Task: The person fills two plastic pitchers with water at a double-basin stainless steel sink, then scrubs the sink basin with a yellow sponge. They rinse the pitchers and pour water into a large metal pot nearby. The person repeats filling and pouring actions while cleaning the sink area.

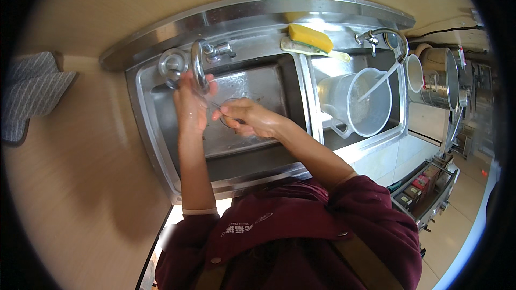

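Observation:
My left hand [190,106] is under the curved spout of the chrome faucet [198,62], over the left sink basin [258,84]. Its fingers rise on both sides of the spout and are blurred, with wet skin showing. Close to its right is my right hand [252,117], fingers curled around what looks like a slim metal utensil [216,105]. The thin part of it points towards my left palm, and the rest is hidden by my fingers. Whether my left hand also grips it cannot be seen. Behind my right fingers shows part of a round rim, perhaps the drain.
A yellow sponge [310,37] lies on a pale-handled brush [316,51] on the ledge between the basins. In the right basin, a translucent plastic jug [369,102] stands under a second faucet [389,32] with a white hose. Metal pots [437,76] stand farther right; a striped cloth [32,96] hangs left.

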Available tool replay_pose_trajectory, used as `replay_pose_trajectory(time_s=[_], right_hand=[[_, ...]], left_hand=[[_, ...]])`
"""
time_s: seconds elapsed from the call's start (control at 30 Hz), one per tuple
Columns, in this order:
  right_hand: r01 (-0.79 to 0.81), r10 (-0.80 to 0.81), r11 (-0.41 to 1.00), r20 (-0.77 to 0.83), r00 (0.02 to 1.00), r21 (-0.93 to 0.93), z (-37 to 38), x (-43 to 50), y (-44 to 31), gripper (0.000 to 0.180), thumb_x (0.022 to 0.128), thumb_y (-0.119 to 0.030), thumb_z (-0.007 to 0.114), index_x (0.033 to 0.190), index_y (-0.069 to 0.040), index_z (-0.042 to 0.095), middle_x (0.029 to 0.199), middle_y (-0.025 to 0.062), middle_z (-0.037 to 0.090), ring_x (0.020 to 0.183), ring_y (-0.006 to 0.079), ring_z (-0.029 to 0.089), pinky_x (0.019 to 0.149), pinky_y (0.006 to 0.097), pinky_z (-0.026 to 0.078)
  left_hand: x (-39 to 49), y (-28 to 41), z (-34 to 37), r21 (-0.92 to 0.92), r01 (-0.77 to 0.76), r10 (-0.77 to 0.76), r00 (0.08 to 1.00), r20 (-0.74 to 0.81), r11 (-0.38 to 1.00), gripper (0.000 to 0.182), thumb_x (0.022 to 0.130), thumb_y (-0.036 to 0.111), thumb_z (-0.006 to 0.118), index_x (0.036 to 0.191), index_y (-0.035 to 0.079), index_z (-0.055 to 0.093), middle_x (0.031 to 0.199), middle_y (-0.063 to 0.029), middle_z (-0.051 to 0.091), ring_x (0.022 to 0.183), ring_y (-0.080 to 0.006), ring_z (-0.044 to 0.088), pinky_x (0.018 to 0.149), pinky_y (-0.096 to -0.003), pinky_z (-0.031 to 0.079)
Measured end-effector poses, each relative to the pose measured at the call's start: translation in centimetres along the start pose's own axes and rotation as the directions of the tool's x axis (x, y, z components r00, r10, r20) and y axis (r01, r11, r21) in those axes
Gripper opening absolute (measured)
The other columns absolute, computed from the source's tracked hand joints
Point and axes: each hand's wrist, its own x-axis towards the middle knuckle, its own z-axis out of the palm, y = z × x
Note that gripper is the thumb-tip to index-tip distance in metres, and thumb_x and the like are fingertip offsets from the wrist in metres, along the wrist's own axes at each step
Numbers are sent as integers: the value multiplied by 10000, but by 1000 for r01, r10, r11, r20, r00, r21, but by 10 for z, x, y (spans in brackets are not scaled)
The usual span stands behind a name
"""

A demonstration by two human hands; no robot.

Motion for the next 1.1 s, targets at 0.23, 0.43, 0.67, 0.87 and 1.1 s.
replay_pose_trajectory(time_s=[0.23, 0.43, 0.67, 0.87, 1.1], right_hand=[[334, -393, 885, -131, 910, -325, -2, -8, 19, 247, 941, -236, 521, 882, -20, 624, 647, 23, 553, 440, 58, 427, 401, 200, 320], [82, -149, 975, -334, 931, -207, -2, 1, 3, 266, 915, -260, 571, 777, -38, 620, 645, 3, 577, 462, 54, 429, 454, 199, 344], [270, -280, 960, -197, 939, -78, 11, -13, 2, 180, 882, -154, 612, 897, 25, 628, 753, 75, 619, 522, 78, 518, 473, 213, 434], [169, -205, 977, -351, 914, -130, 9, 5, 5, 177, 870, -167, 631, 807, -3, 623, 646, 49, 591, 446, 63, 475, 400, 185, 357], [221, -221, 975, -158, 962, -21, 16, -8, 3, 149, 876, -121, 611, 929, 17, 626, 790, 90, 642, 633, 121, 599, 563, 222, 483]], left_hand=[[12, 0, 1, -72, -27, 19, 994, -108, 997, 333, 975, 323, 421, 1132, 52, 534, 932, -60, 609, 755, -181, 585, 690, -313, 454], [12, -14, 3, -246, -50, 79, 991, 112, 968, 294, 949, 368, 465, 1077, 110, 524, 814, -1, 513, 680, -109, 480, 571, -286, 407], [3, 4, 24, 7, -116, 115, 981, -154, 993, 376, 960, 428, 407, 1088, 84, 486, 689, -8, 507, 647, -120, 543, 587, -292, 439], [-4, -2, 27, 30, -174, 175, 984, -42, 984, 411, 947, 466, 419, 1091, 84, 470, 642, -12, 488, 601, -145, 528, 572, -304, 432], [2, 0, 11, -150, -157, 152, 987, -42, 976, 389, 915, 519, 462, 1020, 144, 472, 826, 26, 488, 743, -108, 479, 557, -239, 375]])
